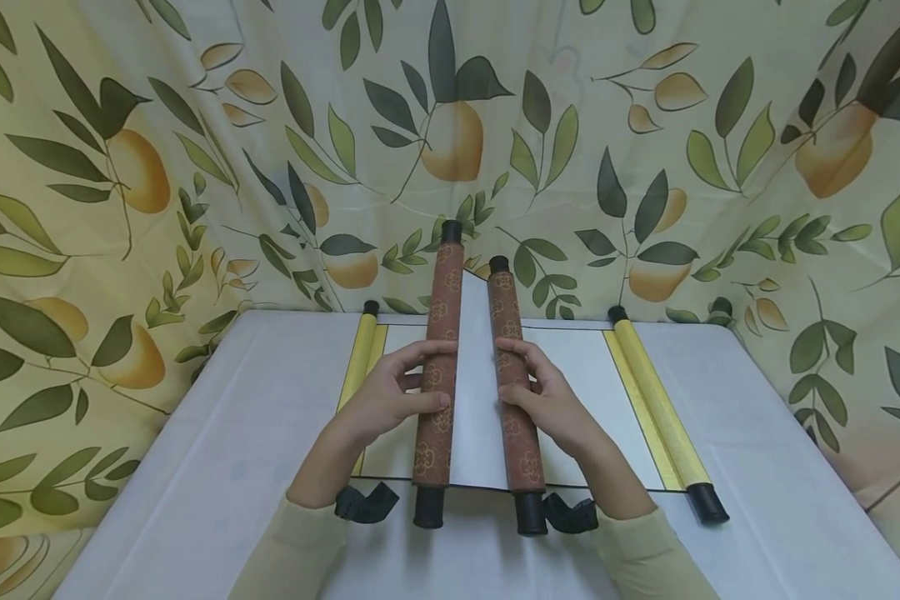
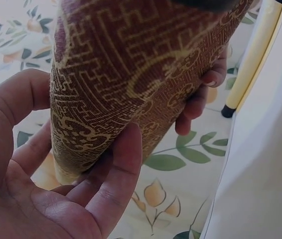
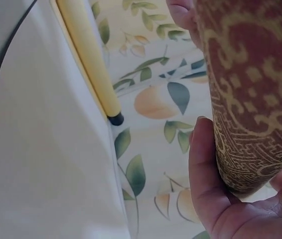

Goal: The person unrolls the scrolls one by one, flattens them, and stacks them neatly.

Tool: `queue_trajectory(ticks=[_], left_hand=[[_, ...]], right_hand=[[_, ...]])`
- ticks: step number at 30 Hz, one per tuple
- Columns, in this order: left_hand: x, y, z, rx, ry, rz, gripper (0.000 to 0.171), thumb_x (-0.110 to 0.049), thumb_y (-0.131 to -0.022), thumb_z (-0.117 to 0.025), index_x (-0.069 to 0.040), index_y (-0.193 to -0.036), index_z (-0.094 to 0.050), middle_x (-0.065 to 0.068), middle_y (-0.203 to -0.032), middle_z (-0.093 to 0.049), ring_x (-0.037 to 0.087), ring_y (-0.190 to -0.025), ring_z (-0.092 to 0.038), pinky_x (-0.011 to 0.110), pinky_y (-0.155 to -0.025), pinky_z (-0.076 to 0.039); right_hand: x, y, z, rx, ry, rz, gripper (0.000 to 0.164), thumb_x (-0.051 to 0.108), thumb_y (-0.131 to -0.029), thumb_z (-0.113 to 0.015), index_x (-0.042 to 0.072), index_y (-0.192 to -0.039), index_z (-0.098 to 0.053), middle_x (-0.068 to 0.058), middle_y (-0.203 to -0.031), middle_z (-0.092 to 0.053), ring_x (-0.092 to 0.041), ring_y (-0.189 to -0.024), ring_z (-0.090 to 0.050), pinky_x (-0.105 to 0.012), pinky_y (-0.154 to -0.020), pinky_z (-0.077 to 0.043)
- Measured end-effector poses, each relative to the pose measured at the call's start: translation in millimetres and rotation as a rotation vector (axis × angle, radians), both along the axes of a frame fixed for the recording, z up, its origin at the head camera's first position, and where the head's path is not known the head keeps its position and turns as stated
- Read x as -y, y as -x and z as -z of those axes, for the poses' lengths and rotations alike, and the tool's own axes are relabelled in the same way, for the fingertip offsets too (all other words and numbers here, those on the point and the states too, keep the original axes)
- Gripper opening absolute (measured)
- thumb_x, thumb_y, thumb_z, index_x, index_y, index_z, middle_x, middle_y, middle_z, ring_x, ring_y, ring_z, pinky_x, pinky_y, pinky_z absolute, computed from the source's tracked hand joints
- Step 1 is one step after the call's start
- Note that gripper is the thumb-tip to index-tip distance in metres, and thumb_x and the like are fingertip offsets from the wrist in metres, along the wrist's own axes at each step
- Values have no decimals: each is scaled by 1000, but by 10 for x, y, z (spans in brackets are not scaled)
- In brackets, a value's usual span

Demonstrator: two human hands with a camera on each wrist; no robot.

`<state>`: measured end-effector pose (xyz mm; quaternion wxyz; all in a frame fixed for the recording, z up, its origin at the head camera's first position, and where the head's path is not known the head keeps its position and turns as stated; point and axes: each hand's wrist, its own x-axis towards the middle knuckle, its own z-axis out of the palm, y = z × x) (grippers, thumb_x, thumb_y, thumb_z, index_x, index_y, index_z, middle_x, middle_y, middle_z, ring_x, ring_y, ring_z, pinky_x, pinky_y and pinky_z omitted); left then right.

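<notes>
A reddish-brown scroll with gold patterning is held raised above the table, its two rolls nearly upright with black end knobs. My left hand (image 1: pixel 387 395) grips the left roll (image 1: pixel 435 433), thumb on the near side and fingers curled round it. On the other side, my right hand (image 1: pixel 553 400) holds the right roll (image 1: pixel 520 442) likewise. A narrow strip of white paper (image 1: pixel 480 442) spans the gap between the rolls. Both wrist views show the brocade close up, the left roll (image 2: pixel 96 94) and the right roll (image 3: pixel 253 84).
Behind and below lies a second scroll, spread open with a white sheet (image 1: pixel 600 392), a yellow left roll (image 1: pixel 356 362) partly behind my left arm, and a yellow right roll (image 1: pixel 663 404). The white table (image 1: pixel 195 467) meets a leaf-and-fruit patterned curtain (image 1: pixel 555 208). Black bands sit near both wrists.
</notes>
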<state>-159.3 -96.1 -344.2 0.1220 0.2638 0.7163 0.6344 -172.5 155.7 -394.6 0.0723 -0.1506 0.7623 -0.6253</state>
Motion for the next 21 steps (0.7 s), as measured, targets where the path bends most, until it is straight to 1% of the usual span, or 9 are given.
queue_trajectory(ticks=[2, 3, 6, 9, 10, 12, 15, 18, 21], left_hand=[[1, -2, -8, 2, -3, 0, 56, -4, -82, -66, -8, -134, -45, 7, -133, -44, 27, -109, -53, 38, -83, -48], [2, -2, -9, 1, -6, -1, 56, -4, -82, -66, -8, -134, -45, 7, -133, -44, 26, -109, -53, 38, -83, -48], [5, -4, -11, -6, -8, 1, 56, -4, -82, -66, -7, -134, -44, 7, -134, -44, 26, -109, -52, 38, -84, -47], [10, -7, -8, -11, -2, -4, 57, -4, -83, -65, -7, -135, -43, 8, -134, -43, 26, -111, -52, 37, -85, -47], [14, -7, -5, -7, 1, -5, 56, -4, -83, -65, -7, -135, -43, 8, -134, -43, 26, -111, -52, 38, -85, -47], [21, -5, 3, 6, 2, -9, 57, -3, -83, -65, -8, -135, -43, 7, -134, -43, 27, -109, -53, 37, -83, -48], [32, 4, 12, 8, 4, -15, 56, -3, -82, -65, -9, -134, -44, 7, -134, -44, 27, -108, -54, 37, -81, -49], [41, 23, 28, -9, -1, -14, 56, -3, -82, -66, -9, -134, -44, 6, -134, -44, 26, -108, -54, 37, -82, -48], [51, 53, 65, -15, -16, -13, 57, -3, -82, -66, -10, -134, -45, 5, -134, -43, 27, -108, -53, 37, -82, -48]], right_hand=[[2, 0, -11, 7, -4, 1, 56, 7, -87, -55, 27, -137, -37, -5, -141, -24, -37, -110, -42, -42, -72, -50], [10, -15, -43, 10, -6, -1, 57, 6, -87, -55, 26, -137, -36, -6, -141, -24, -37, -111, -41, -42, -72, -50], [9, -16, -44, 10, -6, 1, 57, 7, -87, -54, 26, -137, -36, -6, -142, -23, -36, -113, -39, -42, -73, -49], [6, -15, -44, 19, -2, -2, 57, 8, -88, -56, 26, -138, -36, -6, -141, -23, -36, -111, -42, -42, -73, -49], [0, -3, -21, 23, -2, 1, 57, 9, -88, -57, 27, -137, -36, -5, -141, -24, -36, -111, -43, -42, -73, -50], [5, -20, -54, 31, -4, 3, 57, 8, -88, -57, 26, -138, -36, -7, -140, -24, -37, -109, -44, -42, -73, -50], [23, -64, -138, 23, -20, 9, 57, 5, -88, -55, 22, -139, -35, -7, -142, -23, -37, -112, -41, -42, -74, -49], [40, -105, -209, 14, -30, 10, 56, 5, -88, -55, 19, -139, -35, -8, -142, -23, -37, -112, -41, -42, -75, -49], [39, -108, -222, 8, -34, 12, 56, 6, -88, -55, 18, -139, -35, -7, -143, -23, -36, -112, -41, -41, -75, -48]])
